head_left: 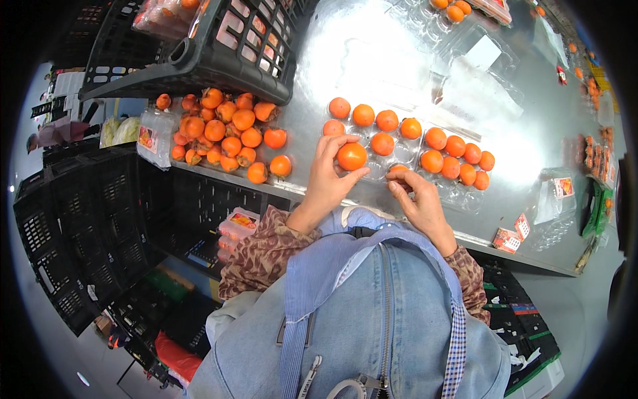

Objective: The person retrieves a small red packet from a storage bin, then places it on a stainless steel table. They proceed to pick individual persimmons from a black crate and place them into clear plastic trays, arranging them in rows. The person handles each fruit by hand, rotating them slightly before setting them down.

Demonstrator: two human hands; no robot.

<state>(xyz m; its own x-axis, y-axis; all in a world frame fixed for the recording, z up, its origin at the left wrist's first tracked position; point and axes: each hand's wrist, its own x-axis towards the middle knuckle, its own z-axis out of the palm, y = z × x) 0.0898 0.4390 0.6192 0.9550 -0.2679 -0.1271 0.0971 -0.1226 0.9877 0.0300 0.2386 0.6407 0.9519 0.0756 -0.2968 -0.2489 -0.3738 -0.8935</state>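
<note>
A persimmon (351,157) rests between the thumb and fingers of my left hand (327,176), over the left part of a transparent compartment tray (406,149). My right hand (420,203) has its fingertips closed at another persimmon (397,169), mostly hidden, at the tray's near edge. Several orange persimmons sit in this tray's far and middle rows. Just to the right, a second transparent tray (458,195) carries two rows of persimmons. A loose pile of persimmons (229,130) lies on the metal table (309,86) to the left of my hands.
A black crate (199,63) with packed fruit stands behind the pile. Transparent lids (156,138) lie at the table's left edge. Small printed cards (508,239) and more transparent packaging (555,209) lie at the right. Black crates (73,233) stand below on the left.
</note>
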